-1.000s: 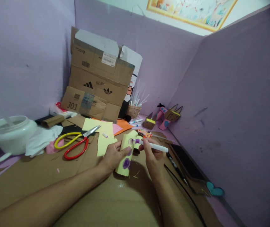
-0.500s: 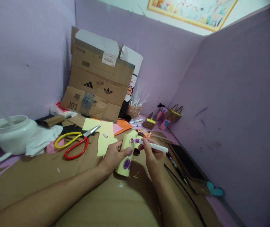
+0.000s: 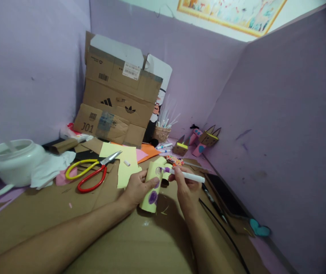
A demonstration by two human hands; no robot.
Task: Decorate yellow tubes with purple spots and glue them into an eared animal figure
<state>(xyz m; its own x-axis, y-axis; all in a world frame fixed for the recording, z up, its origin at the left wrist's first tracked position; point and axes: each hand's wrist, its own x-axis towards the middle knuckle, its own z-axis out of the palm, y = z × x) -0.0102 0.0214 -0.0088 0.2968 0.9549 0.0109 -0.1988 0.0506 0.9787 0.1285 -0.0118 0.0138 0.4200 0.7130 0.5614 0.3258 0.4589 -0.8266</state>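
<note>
A yellow paper-covered tube (image 3: 149, 203) stands tilted in the middle of the work surface, with purple spots on its side. My left hand (image 3: 137, 190) is closed around it, the thumb lying across the front. Between the fingers of my right hand (image 3: 188, 190) is a white marker (image 3: 190, 176) with a purple tip end. Its tip meets the tube near the top, at a partly coloured purple ring. Behind the marker tip sits another small yellow roll, partly hidden. Left of the tube lie scissors (image 3: 92, 182) with one yellow and one red handle, beside yellow paper (image 3: 124, 175).
Cardboard (image 3: 117, 243) covers the table. A white pot (image 3: 16, 161) stands at left beside crumpled tissue. Flattened cardboard (image 3: 117, 91) leans on the back wall near a basket of markers (image 3: 162, 134). A black phone-like slab (image 3: 228, 196) and a pen (image 3: 214, 203) lie at right.
My right hand and the marker have shifted slightly to the right. The purple ring near the tube's top shows a little more line. My left hand keeps its hold.
</note>
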